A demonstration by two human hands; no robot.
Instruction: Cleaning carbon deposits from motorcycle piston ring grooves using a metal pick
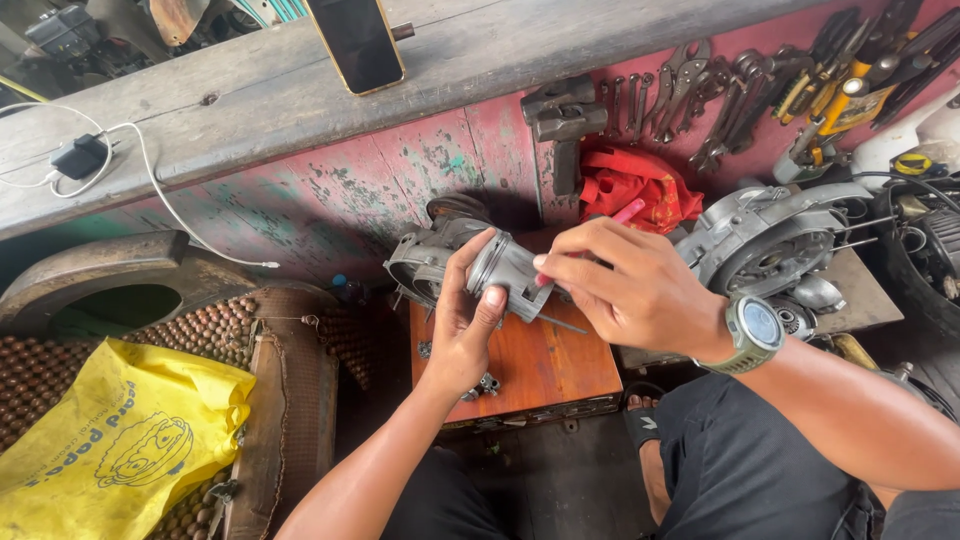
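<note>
Left hand wrapped around the grey metal engine cylinder, thumb across its front, fingers behind; held in the air above the small orange wooden counter, not resting on it. Right hand pinched shut on a thin red-handled tool, tips meeting at the cylinder's right end.

Cylinder's long axis runs roughly left to right, slightly downhill toward the right. Wider finned end points left toward the red wall, narrower sleeve end toward my right hand. A thin rod sticks out lower right.

My judgement: keep the left grip firm so the part cannot roll, work the tool lightly at the sleeve end. Grey engine casing sits just right.
</note>
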